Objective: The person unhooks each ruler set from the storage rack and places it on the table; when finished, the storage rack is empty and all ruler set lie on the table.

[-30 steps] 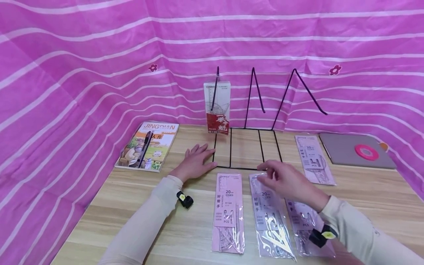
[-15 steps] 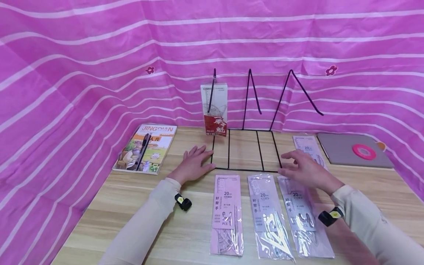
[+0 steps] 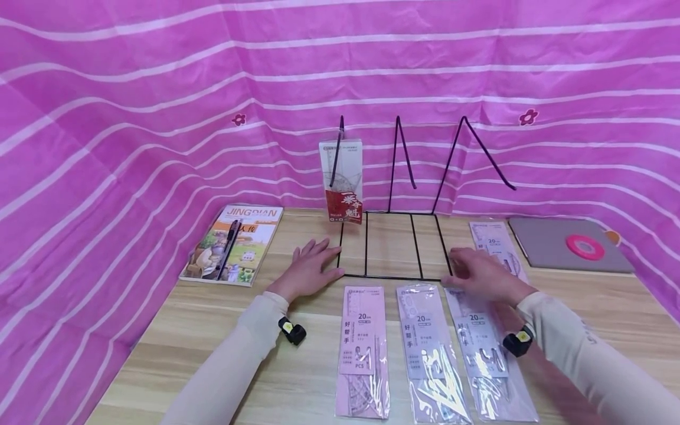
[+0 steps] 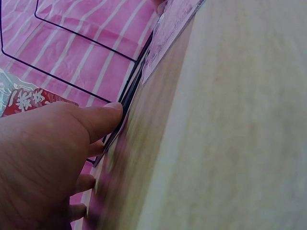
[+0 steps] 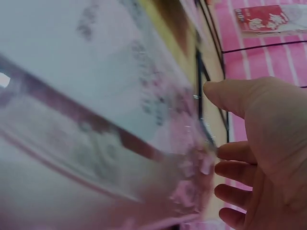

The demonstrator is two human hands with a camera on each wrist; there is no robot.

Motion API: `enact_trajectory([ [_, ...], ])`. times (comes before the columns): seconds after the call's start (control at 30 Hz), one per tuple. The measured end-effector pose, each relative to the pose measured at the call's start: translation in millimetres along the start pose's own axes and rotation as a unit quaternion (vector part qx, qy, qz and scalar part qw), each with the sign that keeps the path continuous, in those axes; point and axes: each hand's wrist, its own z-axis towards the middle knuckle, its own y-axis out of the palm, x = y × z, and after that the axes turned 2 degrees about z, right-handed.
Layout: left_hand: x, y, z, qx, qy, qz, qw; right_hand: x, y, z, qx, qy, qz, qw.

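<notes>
All three rack hooks (image 3: pixel 397 120): head view only

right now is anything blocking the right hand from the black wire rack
Nothing visible does: the right hand is at the front right corner of the black wire rack, though contact is unclear. A flat pink ruler packet in clear plastic lies in front of that corner, its top partly hidden by the hand.

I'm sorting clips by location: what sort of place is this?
Probably a makeshift recording or display corner: a light-brown wood-grain table backed by pink, white-striped cloth, with a black wire hook rack carrying one red-and-white, rectangular ruler packet.
</notes>
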Motion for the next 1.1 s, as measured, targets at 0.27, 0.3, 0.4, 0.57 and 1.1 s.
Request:
enact_trajectory([
  [0.27,0.7,-1.7,-0.1,0.002,0.005,0.009,0.9999,-2.6,4.5,2.1,-0.015,0.026,-0.003,1.0],
  [0.3,1.0,-2.2,-0.1,0.003,0.007,0.007,0.9999,-2.6,4.2,2.4,-0.015,0.024,-0.003,1.0],
  [0.4,1.7,-3.1,-0.1,0.004,0.01,0.007,0.9999,-1.5,3.5,3.3,-0.015,0.017,-0.008,1.0],
  [0.57,1.0,-4.2,-1.6,0.006,0.009,-0.005,0.9999,0.8,4.2,3.4,-0.017,0.012,-0.008,1.0],
  [1.1,1.2,-35.7,15.5,0.203,0.048,-0.155,0.9656,2.3,8.8,0.7,-0.007,-0.002,-0.008,1.0],
])
